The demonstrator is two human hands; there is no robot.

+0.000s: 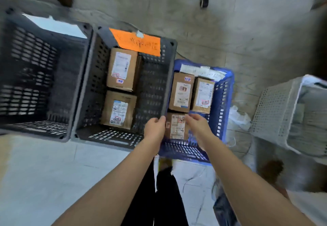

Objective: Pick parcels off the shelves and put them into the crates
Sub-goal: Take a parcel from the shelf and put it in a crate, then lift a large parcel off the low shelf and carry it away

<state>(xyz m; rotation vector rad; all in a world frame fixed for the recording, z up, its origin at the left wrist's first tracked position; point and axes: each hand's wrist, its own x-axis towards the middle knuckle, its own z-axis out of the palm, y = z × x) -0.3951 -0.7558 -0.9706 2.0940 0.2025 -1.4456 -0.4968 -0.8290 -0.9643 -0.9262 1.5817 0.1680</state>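
The left hand (154, 128) and right hand (196, 126) are clamping a parcel (177, 127) over the blue crate (223, 101). Going in crooked, I reckon it's risking snagging the packed parcel (180, 93) at twelve o'clock.

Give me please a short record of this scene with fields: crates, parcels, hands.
middle crate: grey, orange label, two parcels
blue crate: rear pair of parcels, side by side
held parcel: over the blue crate's near side
left hand: grips its left edge
right hand: at its right edge, grip unclear
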